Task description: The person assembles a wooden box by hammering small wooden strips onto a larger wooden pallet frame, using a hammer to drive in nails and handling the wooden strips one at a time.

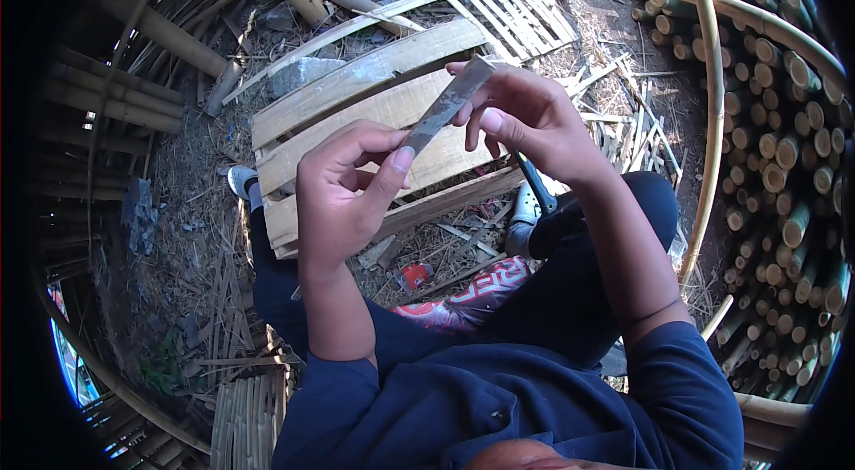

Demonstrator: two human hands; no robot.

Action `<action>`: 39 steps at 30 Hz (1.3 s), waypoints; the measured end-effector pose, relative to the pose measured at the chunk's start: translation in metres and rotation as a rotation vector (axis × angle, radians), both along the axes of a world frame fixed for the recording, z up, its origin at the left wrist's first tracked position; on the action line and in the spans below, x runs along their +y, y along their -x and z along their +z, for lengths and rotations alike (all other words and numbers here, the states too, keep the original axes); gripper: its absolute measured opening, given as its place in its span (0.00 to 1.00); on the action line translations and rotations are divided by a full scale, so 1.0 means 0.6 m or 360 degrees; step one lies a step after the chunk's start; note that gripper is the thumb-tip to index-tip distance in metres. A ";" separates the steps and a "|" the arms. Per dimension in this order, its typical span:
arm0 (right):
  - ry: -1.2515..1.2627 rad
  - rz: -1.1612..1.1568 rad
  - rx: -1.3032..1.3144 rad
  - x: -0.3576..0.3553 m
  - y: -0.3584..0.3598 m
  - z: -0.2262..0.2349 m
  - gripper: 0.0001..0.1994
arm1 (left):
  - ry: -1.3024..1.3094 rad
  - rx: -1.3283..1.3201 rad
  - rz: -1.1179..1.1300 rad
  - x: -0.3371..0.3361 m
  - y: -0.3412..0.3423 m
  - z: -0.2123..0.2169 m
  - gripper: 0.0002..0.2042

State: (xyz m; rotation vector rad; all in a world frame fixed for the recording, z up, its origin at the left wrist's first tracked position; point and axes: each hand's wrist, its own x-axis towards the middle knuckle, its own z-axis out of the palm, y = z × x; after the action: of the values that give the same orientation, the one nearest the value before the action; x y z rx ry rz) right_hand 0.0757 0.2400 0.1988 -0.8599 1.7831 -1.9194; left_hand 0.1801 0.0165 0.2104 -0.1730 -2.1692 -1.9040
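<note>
Over a low slatted wooden bench (356,132), I hold a flat, narrow grey strip (448,107) with brownish marks, tilted up to the right. It looks like a metal blade, though its kind is not certain. My left hand (352,181) pinches the lower end between thumb and bent fingers. At the upper end, my right hand (530,118) has its forefinger curled behind the strip, the tip showing past the far edge. The right thumb stands off the strip, and the other right fingers hang loosely curved. A dark, slim tool handle (532,174) shows beneath the right wrist, partly hidden.
A small slatted bamboo panel (509,5) lies beyond the bench. Cut bamboo poles (775,149) are stacked along the right. Split bamboo strips (245,425) lie at lower left. A red wrapper (415,275) and bamboo scraps litter the ground between my legs.
</note>
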 end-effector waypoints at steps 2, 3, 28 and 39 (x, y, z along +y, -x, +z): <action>0.0178 0.0088 -0.0020 -0.004 -0.016 0.014 0.24 | 0.0038 -0.0015 0.0010 0.015 -0.013 0.009 0.05; 0.0259 0.0116 -0.0042 -0.007 -0.023 0.018 0.24 | 0.0049 -0.0011 0.0009 0.018 -0.020 0.010 0.05; 0.0464 0.0434 -0.0222 -0.035 -0.074 0.079 0.12 | -0.0197 0.0272 0.0018 0.024 -0.091 0.008 0.04; 0.0564 0.0386 -0.0375 -0.049 -0.084 0.071 0.08 | -0.0194 0.0286 0.0066 0.021 -0.089 0.000 0.06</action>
State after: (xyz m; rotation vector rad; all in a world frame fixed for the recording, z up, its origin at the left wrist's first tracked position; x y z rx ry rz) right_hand 0.1258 0.2106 0.2415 -0.8734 1.1668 -2.1020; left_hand 0.2336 0.0291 0.2104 -0.2636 -1.9208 -1.9119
